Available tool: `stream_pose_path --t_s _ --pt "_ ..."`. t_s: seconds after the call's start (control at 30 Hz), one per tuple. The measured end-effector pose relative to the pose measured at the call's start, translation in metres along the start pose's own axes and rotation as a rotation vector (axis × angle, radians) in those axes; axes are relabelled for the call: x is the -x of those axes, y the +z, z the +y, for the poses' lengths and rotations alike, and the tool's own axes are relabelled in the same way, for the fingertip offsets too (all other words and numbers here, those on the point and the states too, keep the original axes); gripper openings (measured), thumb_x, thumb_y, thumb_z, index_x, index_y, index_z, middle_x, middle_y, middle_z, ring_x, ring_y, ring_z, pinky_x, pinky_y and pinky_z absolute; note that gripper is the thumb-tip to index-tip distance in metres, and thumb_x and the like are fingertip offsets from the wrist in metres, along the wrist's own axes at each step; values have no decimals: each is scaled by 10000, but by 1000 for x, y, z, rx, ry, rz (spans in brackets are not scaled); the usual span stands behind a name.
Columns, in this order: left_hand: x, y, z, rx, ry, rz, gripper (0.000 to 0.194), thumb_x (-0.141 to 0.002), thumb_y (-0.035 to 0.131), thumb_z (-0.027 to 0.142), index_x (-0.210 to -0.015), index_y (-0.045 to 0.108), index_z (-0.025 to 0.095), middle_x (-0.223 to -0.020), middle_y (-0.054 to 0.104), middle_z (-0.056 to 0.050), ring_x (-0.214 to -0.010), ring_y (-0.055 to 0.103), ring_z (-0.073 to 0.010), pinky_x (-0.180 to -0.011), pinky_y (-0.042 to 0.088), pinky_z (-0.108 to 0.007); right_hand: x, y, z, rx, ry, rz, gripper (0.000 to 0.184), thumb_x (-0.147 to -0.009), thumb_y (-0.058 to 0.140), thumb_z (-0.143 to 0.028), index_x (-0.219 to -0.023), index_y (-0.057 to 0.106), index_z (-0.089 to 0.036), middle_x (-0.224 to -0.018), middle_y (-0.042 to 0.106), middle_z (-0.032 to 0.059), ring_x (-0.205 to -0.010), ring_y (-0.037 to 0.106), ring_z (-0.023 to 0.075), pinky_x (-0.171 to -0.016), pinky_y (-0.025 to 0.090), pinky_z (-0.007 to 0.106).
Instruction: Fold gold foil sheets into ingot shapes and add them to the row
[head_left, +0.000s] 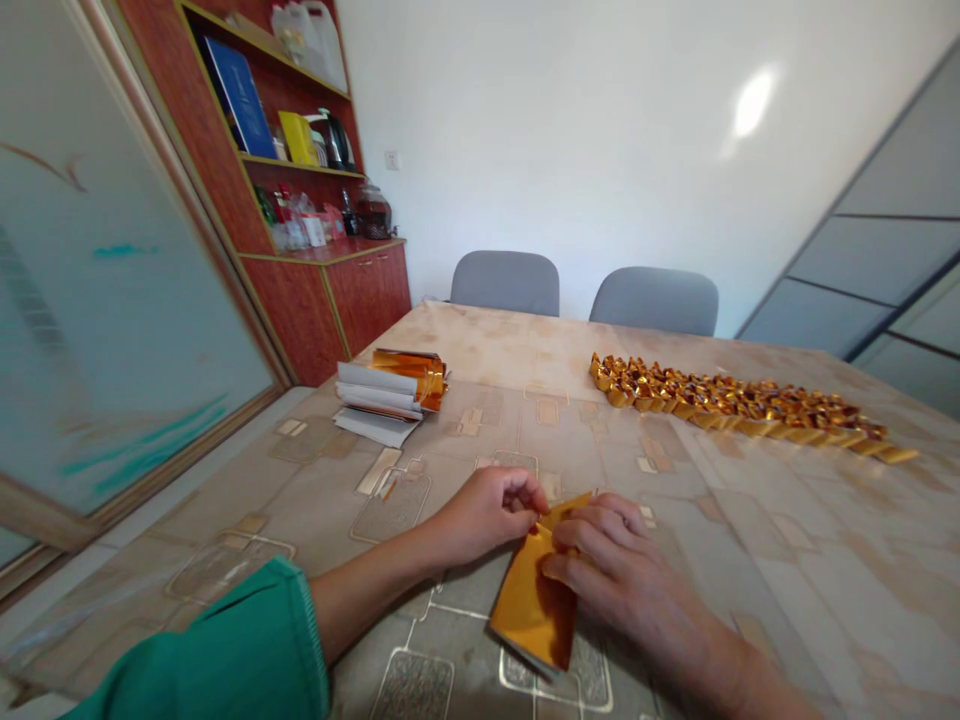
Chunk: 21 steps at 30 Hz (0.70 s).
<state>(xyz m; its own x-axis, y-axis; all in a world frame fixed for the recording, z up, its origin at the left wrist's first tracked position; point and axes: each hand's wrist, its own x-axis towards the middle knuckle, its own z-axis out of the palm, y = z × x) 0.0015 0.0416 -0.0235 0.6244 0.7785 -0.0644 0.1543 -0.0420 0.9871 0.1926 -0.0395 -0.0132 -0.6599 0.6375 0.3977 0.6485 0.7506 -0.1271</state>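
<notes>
A sheet of gold foil paper point(534, 600), partly folded, lies on the table in front of me at a slant. My left hand point(491, 510) pinches its far left edge between thumb and fingers. On the right side of the paper, the curled fingers of my right hand point(615, 555) press and grip it near the far end. The near end of the sheet is free, and its edge shows a pale underside. My fingers hide part of the fold at the far end.
Several folded gold paper pieces point(735, 400) stand in rows at the right. A stack of gold and white paper sheets point(390, 395) lies at the left back. Two grey chairs point(505, 282) stand behind the patterned table point(465, 445); a red-brown cabinet point(367, 290) is at the back left.
</notes>
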Motion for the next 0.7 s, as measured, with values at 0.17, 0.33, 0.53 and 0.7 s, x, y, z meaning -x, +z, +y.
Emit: stream_pose_path --t_s 0.17,0.33,0.53,0.7 --pt "2 -3 1 -392 235 -11 139 -774 566 71 -812 666 158 -741 602 3 -674 542 -128 -629 402 -222 0 6 1 -204 84 -147 158 -919 530 -139 -1021 615 -225 -1018 642 44 -968 545 205 -860 450 337" --pt "36 -11 14 -642 344 -41 111 -831 597 89 -837 673 170 -877 611 -26 -829 581 -155 -745 443 -241 0 2 -2 -339 133 -169 116 -883 574 -174 -985 602 -222 -1006 625 41 -947 528 204 -830 442 338" --pt "88 -20 1 -974 521 -150 227 -969 491 148 -1065 683 222 -1010 689 -42 -850 587 -163 -761 445 -270 -2 -2 -2 -390 131 -198 29 -875 615 -237 -897 601 -224 -970 608 31 -927 532 205 -822 419 353" --pt "103 -29 -5 -1099 595 -156 347 -978 467 137 -1296 561 238 -1164 686 -74 -927 594 -191 -831 458 -315 -3 0 -3 -425 160 -185 58 -916 590 -256 -871 614 -228 -936 607 20 -915 540 200 -815 414 358"
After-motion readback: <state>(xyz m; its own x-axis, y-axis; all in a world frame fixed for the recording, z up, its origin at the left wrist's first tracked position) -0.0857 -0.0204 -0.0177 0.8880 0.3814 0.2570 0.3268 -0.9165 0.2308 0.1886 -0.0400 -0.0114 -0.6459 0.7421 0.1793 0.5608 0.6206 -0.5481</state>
